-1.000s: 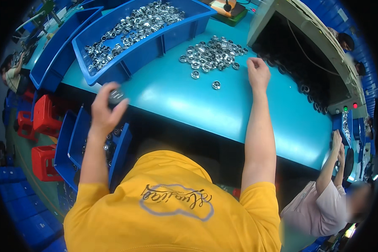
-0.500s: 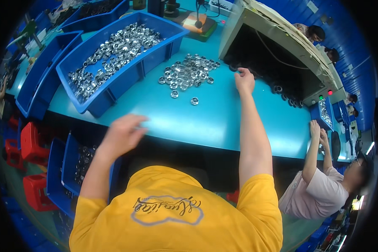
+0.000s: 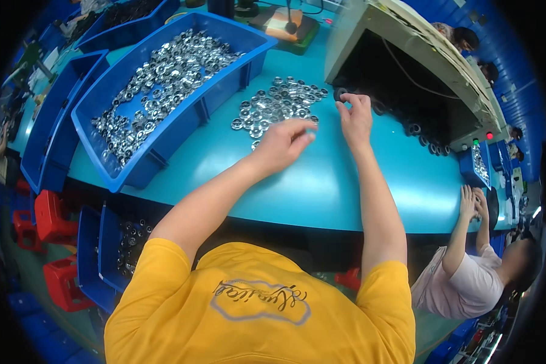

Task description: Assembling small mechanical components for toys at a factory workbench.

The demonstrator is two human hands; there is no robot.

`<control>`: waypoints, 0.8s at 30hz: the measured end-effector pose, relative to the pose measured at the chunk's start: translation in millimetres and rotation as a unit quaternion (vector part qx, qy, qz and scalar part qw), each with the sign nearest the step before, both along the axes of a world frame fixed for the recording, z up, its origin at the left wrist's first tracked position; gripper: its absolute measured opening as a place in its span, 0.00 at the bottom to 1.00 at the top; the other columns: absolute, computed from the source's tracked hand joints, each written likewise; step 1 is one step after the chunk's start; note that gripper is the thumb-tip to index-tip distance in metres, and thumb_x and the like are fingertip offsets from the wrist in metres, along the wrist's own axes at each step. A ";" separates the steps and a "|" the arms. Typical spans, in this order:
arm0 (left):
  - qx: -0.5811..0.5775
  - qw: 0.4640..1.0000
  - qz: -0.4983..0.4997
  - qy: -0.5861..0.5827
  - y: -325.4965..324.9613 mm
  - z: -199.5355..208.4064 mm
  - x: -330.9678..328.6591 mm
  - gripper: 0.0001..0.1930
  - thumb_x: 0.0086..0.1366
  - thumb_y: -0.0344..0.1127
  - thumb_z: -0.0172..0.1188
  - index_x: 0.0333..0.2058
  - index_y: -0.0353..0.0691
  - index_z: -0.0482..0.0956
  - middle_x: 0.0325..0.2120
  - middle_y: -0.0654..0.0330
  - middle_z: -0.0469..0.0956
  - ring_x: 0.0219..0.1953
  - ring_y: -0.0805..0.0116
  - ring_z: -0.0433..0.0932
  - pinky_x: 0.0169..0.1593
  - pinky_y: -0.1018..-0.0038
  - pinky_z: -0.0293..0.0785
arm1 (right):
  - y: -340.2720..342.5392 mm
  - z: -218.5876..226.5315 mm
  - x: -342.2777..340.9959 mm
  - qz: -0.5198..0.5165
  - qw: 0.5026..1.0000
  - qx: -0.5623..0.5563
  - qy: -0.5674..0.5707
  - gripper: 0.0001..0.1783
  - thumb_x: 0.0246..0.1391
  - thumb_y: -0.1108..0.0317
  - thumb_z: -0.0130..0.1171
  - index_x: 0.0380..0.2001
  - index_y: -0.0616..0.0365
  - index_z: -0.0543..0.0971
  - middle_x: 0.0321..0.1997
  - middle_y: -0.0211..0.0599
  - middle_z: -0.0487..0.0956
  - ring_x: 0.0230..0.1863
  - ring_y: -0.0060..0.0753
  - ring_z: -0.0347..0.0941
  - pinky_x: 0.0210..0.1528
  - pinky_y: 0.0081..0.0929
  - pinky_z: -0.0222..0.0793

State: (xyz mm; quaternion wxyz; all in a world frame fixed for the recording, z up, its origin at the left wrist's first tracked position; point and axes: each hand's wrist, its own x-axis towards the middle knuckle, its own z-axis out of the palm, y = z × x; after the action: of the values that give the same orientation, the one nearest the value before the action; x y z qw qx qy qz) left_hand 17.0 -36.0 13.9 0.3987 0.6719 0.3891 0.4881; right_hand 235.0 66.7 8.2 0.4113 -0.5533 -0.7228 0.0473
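My left hand [image 3: 283, 144] is over the teal tabletop at the near side of a loose pile of shiny metal ring-shaped parts [image 3: 279, 103]. Its fingers point right, with the thumb apart from them and nothing visible between. My right hand [image 3: 357, 121] is to the right of the pile, in front of a beige box-shaped machine [image 3: 340, 45]. Its fingers are bent, and a gap shows between thumb and forefinger. A dark ring [image 3: 340, 93] sits beside these fingertips; whether they touch it I cannot tell.
A large blue bin [image 3: 182, 109] of similar metal parts stands left of the pile. Several dark rings [image 3: 434, 147] lie along the machine's opening. A lamp lights a small stand [image 3: 285, 24] at the back. A person in a pale shirt [image 3: 467, 273] works at the right.
My left hand has moved right and away from me, from the table's near edge to the pile. My right hand stays beside the machine opening. The whole view has shifted slightly.
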 end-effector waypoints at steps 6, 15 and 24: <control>-0.192 0.919 -0.085 -0.333 12.5 -4.6 -25.9 0.28 0.76 0.53 0.48 0.62 0.37 0.66 0.40 0.60 0.75 0.39 0.70 0.77 0.33 0.74 0.78 | -74.8 40.8 -73.0 0.165 0.983 0.081 0.024 0.13 0.49 0.76 0.69 0.39 0.54 0.81 0.42 0.37 0.75 0.35 0.40 0.75 0.34 0.32 0.73; -0.225 0.843 -0.189 -0.450 16.6 -3.4 -48.3 0.23 0.79 0.46 0.41 0.61 0.35 0.69 0.40 0.55 0.79 0.39 0.67 0.78 0.43 0.69 0.77 | -75.4 33.8 -85.7 0.192 0.954 -0.022 0.230 0.11 0.53 0.73 0.67 0.41 0.53 0.83 0.40 0.32 0.76 0.35 0.30 0.75 0.35 0.27 0.72; -0.234 0.832 -0.205 -0.460 17.4 -4.0 -48.7 0.25 0.79 0.45 0.38 0.63 0.32 0.66 0.42 0.50 0.78 0.39 0.65 0.78 0.43 0.70 0.77 | -44.2 -10.7 -29.2 0.037 0.995 -0.094 0.002 0.17 0.49 0.63 0.71 0.44 0.53 0.83 0.42 0.35 0.77 0.39 0.34 0.73 0.42 0.31 0.73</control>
State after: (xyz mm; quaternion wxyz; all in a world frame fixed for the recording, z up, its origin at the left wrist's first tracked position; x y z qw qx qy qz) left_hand -31.7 -18.6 9.9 0.7678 0.3210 0.1168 0.5420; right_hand 205.8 22.5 -2.5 0.3566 -0.5621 -0.7346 0.1314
